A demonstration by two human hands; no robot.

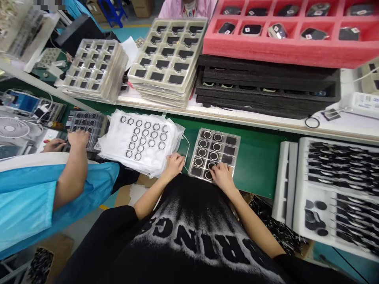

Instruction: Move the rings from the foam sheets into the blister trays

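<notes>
A clear compartment tray (192, 157) lies in front of me, with pale-edged black rings in its left and middle columns and dark pads in the bare pockets. My right hand (222, 176) is over its near end, fingers pinched at a ring (209, 174) in the middle column; the fingertips partly cover it. To the left, several thin black rings (147, 124) lie in rows on a white sheet-like tray (118, 142). Beside that tray's near right corner is my left hand (175, 163), its fingers closed together; whatever they hold is too small to make out.
A person in a blue sleeve (29, 197) works at a tray stack (85, 118) on my left. Stacked clear trays (162, 59), black foam (266, 86) and a red foam tray (266, 49) stand on the shelf. White trays of black parts (314, 189) stand right. A white cord (188, 148) lies between trays.
</notes>
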